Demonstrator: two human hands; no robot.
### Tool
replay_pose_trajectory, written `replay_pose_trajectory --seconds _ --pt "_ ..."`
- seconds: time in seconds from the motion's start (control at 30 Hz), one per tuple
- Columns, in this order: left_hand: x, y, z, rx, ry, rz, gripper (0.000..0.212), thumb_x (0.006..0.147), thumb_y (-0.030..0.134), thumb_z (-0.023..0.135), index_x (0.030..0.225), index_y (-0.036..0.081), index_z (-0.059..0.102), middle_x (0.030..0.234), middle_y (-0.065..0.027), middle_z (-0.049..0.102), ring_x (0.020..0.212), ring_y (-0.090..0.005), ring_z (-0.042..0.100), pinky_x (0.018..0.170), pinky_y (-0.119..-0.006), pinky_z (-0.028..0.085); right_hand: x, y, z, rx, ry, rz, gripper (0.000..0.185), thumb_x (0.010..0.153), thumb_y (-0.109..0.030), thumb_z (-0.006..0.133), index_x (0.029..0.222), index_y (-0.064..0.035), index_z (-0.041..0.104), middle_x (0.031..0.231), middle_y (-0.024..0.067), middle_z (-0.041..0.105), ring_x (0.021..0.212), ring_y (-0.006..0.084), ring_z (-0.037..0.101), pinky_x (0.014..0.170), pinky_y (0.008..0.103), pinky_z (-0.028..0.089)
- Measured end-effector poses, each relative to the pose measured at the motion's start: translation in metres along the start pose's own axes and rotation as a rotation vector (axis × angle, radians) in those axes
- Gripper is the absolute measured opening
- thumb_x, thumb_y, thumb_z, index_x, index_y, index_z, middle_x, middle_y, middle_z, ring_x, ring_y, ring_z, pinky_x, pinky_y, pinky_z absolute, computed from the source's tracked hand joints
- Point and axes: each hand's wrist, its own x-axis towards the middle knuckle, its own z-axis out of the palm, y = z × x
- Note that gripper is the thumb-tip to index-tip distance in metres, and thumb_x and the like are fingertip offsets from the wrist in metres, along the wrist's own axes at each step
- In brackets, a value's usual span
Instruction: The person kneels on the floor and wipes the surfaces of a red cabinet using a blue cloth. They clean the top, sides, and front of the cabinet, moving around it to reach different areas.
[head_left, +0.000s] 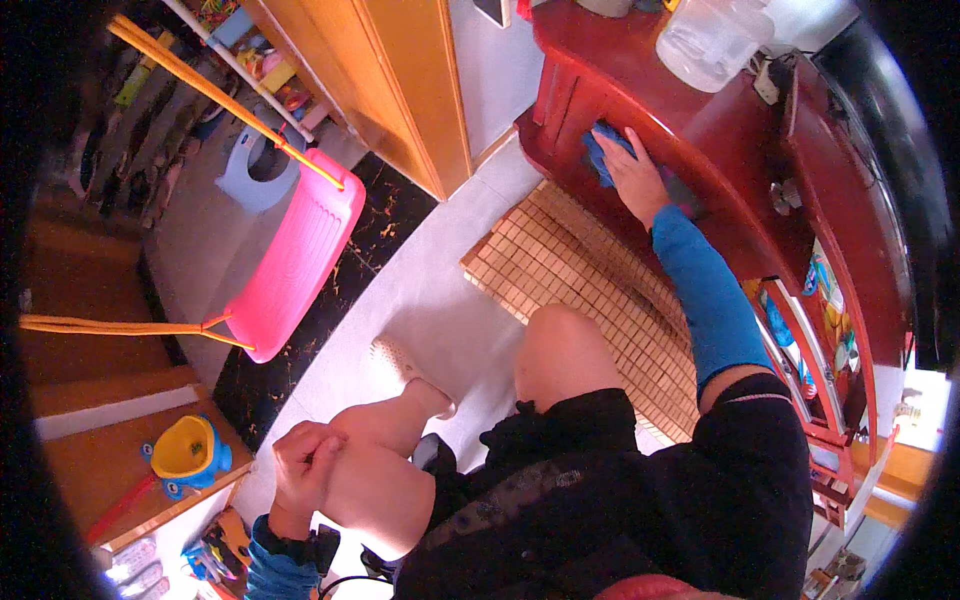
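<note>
My right hand, fingers spread, presses a blue cloth against the lower front of a glossy red wooden cabinet. Part of the cloth is hidden beneath the palm. A blue sleeve covers that forearm. Curled loosely, my left hand rests by my bent knee at the lower left; nothing shows in its fingers. Under the cabinet front, a mat of small wooden tiles lies on the floor.
A pink plastic swing seat hangs on orange ropes left of me, near an orange-brown door frame. A yellow-and-blue toy pot stands on a wooden ledge. On the cabinet top sits a clear plastic container. An opened drawer holds colourful packages.
</note>
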Motion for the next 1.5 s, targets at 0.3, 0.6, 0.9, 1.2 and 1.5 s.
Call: replay_pose_trajectory --seconds 0.3,0.6,0.9,1.2,1.5 --pt "-0.002 0.0 -0.005 -0.045 0.009 -0.072 0.013 0.086 0.005 0.061 0.086 -0.003 0.071 0.081 -0.0141 0.07 0.075 -0.0249 0.065 0.069 -0.033 0.051 -0.042 -0.038 0.068 0.077 -0.216 -0.125 0.043 0.093 -0.014 0.046 0.133 -0.0032 0.058 0.15 0.0063 0.046 0.143 0.0166 0.034 0.126 0.0438 0.007" --pt "-0.011 -0.008 -0.007 -0.031 0.04 -0.076 0.012 0.082 0.002 0.06 0.082 -0.003 0.07 0.081 -0.0149 0.071 0.075 -0.027 0.066 0.071 -0.035 0.052 -0.191 -0.012 0.085 0.214 -0.35 -0.306 0.038 0.092 -0.01 0.047 0.126 0.0029 0.06 0.143 0.0135 0.052 0.139 0.0236 0.041 0.125 0.0444 0.015" --pt "0.003 -0.004 -0.01 -0.026 0.001 -0.021 0.009 0.08 0.002 0.06 0.078 -0.003 0.068 0.081 -0.0145 0.07 0.076 -0.0296 0.066 0.074 -0.037 0.051 -0.031 -0.029 0.056 -0.07 -0.086 -0.36 0.037 0.09 -0.014 0.052 0.122 0.0015 0.062 0.138 0.0131 0.055 0.131 0.0297 0.047 0.114 0.0485 0.032" --pt "-0.004 -0.011 -0.011 -0.036 0.057 -0.105 0.009 0.079 0.002 0.062 0.081 -0.003 0.07 0.082 -0.0144 0.071 0.077 -0.0289 0.066 0.073 -0.037 0.052 0.126 -0.003 0.004 -0.005 0.189 -0.051 0.032 0.095 -0.019 0.047 0.121 -0.0113 0.065 0.143 0.0065 0.053 0.133 0.0191 0.046 0.122 0.0438 0.021" --pt "-0.009 -0.011 -0.012 -0.043 0.029 -0.101 0.013 0.081 0.006 0.059 0.082 -0.004 0.068 0.083 -0.0158 0.07 0.08 -0.0302 0.065 0.074 -0.038 0.051 0.067 -0.106 0.097 0.149 -0.365 -0.136 0.037 0.094 -0.019 0.045 0.124 -0.0099 0.065 0.133 0.0077 0.059 0.128 0.0223 0.051 0.122 0.0431 0.019"
